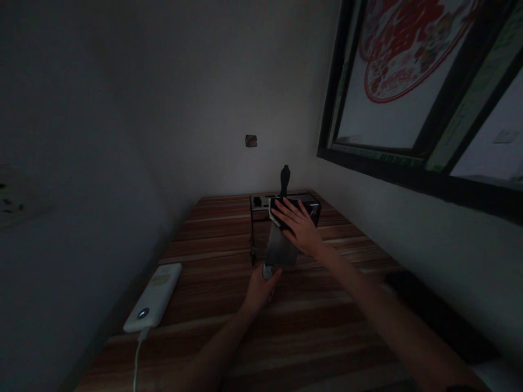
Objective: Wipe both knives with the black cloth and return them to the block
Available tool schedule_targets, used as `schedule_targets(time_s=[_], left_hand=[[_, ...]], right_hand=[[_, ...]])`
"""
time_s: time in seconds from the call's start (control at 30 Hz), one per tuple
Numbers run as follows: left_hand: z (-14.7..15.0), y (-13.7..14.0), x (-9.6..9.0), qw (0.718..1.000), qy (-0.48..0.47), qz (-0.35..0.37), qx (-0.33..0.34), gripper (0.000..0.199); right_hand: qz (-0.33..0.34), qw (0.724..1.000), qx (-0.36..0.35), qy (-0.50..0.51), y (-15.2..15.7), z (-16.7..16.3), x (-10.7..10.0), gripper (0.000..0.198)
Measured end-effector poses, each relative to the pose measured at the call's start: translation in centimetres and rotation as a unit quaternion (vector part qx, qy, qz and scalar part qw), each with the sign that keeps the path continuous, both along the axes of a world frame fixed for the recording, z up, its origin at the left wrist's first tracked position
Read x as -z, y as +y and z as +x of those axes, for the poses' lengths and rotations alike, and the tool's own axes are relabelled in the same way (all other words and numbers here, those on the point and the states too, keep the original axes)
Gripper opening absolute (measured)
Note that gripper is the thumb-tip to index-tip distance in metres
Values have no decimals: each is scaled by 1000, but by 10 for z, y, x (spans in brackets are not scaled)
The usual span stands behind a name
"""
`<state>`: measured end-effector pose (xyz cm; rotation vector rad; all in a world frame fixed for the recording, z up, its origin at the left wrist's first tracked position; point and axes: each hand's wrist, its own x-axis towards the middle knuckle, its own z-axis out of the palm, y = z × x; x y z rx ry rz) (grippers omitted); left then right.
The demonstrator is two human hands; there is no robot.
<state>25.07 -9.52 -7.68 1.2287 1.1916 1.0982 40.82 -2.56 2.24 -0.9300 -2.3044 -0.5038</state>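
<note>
Left grip (pixel 258 287) is wrapped round the handle (pixel 267 271) of the cleaver (pixel 281 250), held just below the frame's middle, mostly above that grip; a dark pad (pixel 277 201) is covered by the flat, spread right grip (pixel 297 222).

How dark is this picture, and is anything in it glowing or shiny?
In the head view, it's dim all over; the black shape at right has hardly any detail; the little screen on the white power bank glows faintly; the knife blade looks dull grey, without strong glare.
</note>
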Motion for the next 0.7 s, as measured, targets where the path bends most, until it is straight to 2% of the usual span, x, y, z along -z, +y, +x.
schedule_targets(time_s=[0.23,0.37,0.7], left_hand=[[0,2,3,999,-4,42,-17,36],[0,2,4,1000,-9,25,5,37],[0,2,3,1000,3,27,-2,35]], right_hand=[[14,1000,3,3,10,3,-11,55],[20,1000,11,14,11,2,-11,55],[18,999,34,24,3,-5,-8,57]])
